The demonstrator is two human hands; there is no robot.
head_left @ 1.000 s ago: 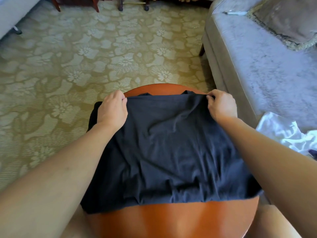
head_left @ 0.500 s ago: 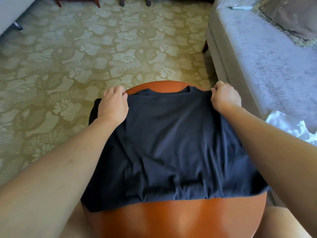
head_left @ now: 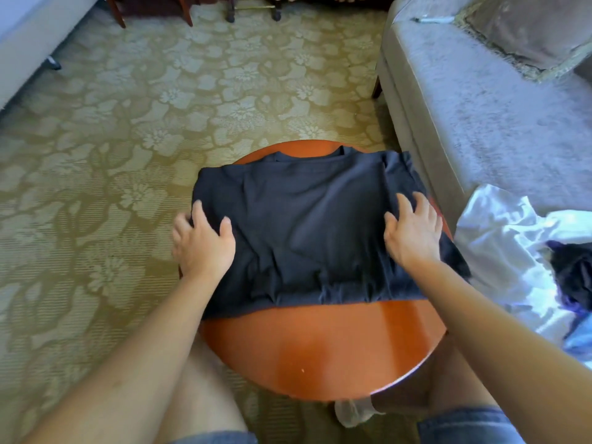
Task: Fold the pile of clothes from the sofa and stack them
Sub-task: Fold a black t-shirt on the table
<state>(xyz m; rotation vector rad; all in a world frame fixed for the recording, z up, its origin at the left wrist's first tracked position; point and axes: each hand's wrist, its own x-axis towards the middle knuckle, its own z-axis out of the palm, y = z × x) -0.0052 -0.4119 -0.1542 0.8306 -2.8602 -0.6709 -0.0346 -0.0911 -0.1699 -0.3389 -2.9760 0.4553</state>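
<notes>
**Navy T-shirt flat on round desk, both hands pressing on it**

Dark navy T-shirt lies on a round orange-brown wooden desk. It covers the far half of the desk, with the neckline at the far edge and the hem toward the person. It looks folded into a rough rectangle. The left and right sides hang a little past the desk rim, and there are some wrinkles near the hem.

Left hand is palm down on the shirt's left edge with the fingers spread. The thumb and one finger lie on the cloth; the outer fingers sit at or past the edge, and I can't tell whether they touch fabric. It pinches nothing.

Right hand is palm down on the right part of the shirt, fingers spread and fairly straight, resting flat on the cloth. It grips nothing. Both forearms reach in from the near side.

The near half of the desk is bare, glossy wood.

Grey sofa stands to the right of the desk. On its near end lies a crumpled white garment, with a dark purple garment bunched on top of it toward the right frame edge. A brownish cushion sits at the sofa's far right, and a small white object lies on the seat near it, too small to identify.

The floor has an olive carpet with a pale floral pattern. The person's knees show under the desk, and denim shorts are at the bottom edge.
</notes>
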